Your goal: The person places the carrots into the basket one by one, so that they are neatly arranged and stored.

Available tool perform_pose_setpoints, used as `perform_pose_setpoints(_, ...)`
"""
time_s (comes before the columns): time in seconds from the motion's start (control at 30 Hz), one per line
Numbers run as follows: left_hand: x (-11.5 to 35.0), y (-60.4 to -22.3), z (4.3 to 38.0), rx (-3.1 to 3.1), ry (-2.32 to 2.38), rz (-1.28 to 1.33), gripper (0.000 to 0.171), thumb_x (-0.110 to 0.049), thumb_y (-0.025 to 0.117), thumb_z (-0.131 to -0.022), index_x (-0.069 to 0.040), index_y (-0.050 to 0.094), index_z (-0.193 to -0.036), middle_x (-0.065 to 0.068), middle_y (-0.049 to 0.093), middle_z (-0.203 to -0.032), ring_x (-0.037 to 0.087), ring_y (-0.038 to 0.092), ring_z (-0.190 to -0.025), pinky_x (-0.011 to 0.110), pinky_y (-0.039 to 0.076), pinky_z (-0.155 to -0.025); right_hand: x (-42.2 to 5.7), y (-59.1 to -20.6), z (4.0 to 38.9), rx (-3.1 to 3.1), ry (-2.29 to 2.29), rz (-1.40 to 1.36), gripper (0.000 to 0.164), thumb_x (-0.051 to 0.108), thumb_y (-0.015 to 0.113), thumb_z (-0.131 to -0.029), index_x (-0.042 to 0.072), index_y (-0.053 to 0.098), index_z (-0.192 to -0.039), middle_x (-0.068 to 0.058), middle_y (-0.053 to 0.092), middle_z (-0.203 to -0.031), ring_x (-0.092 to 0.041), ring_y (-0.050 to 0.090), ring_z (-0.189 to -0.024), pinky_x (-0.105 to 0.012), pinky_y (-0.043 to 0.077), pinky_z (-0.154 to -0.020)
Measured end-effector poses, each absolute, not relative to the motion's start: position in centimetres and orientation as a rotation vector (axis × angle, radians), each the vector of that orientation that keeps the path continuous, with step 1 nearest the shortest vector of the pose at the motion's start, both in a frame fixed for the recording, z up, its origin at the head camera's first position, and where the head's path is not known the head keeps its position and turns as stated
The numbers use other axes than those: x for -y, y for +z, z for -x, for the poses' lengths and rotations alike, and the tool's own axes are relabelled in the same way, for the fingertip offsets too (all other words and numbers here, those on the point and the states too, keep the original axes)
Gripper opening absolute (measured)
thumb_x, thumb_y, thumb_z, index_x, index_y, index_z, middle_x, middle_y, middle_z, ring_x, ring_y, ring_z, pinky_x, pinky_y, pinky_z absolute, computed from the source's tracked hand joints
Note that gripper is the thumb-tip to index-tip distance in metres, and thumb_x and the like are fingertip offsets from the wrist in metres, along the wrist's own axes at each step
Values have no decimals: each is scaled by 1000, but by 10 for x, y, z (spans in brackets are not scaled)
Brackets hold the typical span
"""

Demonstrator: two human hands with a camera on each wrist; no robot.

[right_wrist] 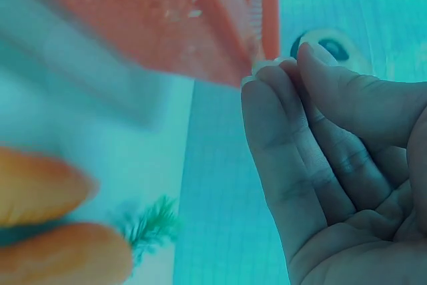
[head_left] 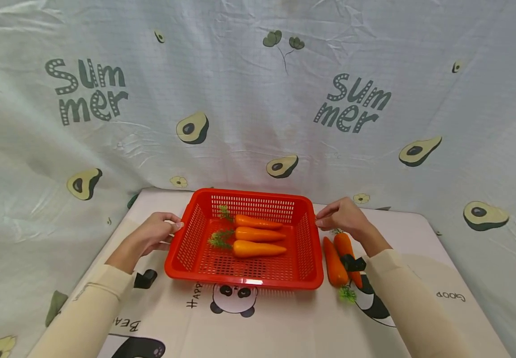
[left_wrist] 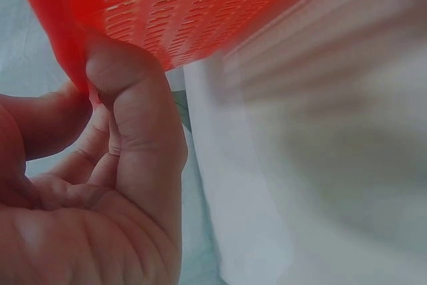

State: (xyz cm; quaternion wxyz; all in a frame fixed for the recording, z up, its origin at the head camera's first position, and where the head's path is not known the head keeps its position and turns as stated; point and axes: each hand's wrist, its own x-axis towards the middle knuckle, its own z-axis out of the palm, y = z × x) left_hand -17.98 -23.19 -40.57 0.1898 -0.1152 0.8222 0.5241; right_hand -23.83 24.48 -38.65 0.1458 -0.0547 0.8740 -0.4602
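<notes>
A red perforated plastic basket (head_left: 244,284) is in front of me. Inside lie three orange carrots (head_left: 259,248) with feathery green tops pointing left. My left hand (head_left: 154,232) pinches the basket's left rim between thumb and fingers; the left wrist view shows this grip (left_wrist: 133,131) close up. At the opposite side, my right hand (head_left: 345,219) has its fairly straight fingertips at the right rim. Seen from the right wrist, its thumb stands apart from the rim, while the other fingertips (right_wrist: 263,98) meet the basket's edge.
Two more carrots, one nearer the basket (head_left: 335,263) and one beneath my right forearm (head_left: 344,244), lie on the table to the right. The table's pale cover (head_left: 293,328) has panda prints. Behind it hangs a curtain (head_left: 240,89) printed with avocados.
</notes>
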Motion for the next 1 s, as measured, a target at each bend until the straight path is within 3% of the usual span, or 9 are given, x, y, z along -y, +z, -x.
perform_pose_setpoints(0.27, 235, -406, 179, -2318, 1477, 335, 33, -16, 49, -110, 5, 50, -134, 13, 68, -105, 17, 71, -78, 36, 65, -73, -275, -406, 233, -2543, -1272, 81, 29, 11, 79, -90, -9, 75, -112, -12, 80, -99, -27, 79, -90, -47, 63, -92)
perform_pose_setpoints(0.5, 235, -408, 180, -2312, 1473, 326, 32, -16, 48, -110, 5, 50, -135, 12, 68, -105, 17, 71, -79, 35, 65, -73, -300, -423, 215, -2680, -1120, 1, 31, 15, 81, -88, -6, 76, -110, -15, 79, -101, -24, 73, -89, -41, 63, -85)
perform_pose_setpoints(0.7, 235, -408, 180, -2314, 1472, 330, 33, -16, 48, -110, 4, 50, -135, 13, 68, -107, 18, 70, -81, 35, 65, -74, -308, -437, 202, -2796, -963, -91, 42, 19, 83, -85, -8, 72, -116, -23, 74, -107, -31, 63, -92, -42, 57, -79)
perform_pose_setpoints(0.87, 235, -408, 179, -2311, 1473, 315, 32, -16, 48, -110, 4, 51, -134, 12, 68, -106, 18, 70, -81, 34, 64, -74, -310, -452, 194, -2817, -870, -189, 55, 22, 86, -84, -10, 66, -123, -26, 70, -109, -34, 63, -91, -45, 59, -80)
perform_pose_setpoints(1.0, 235, -408, 181, -2291, 1495, 295, 31, -16, 48, -110, 4, 51, -133, 10, 68, -102, 17, 70, -80, 34, 65, -74, -309, -460, 192, -2802, -836, -209, 64, 28, 88, -82, -13, 63, -125, -29, 70, -109, -32, 65, -88, -40, 59, -75)
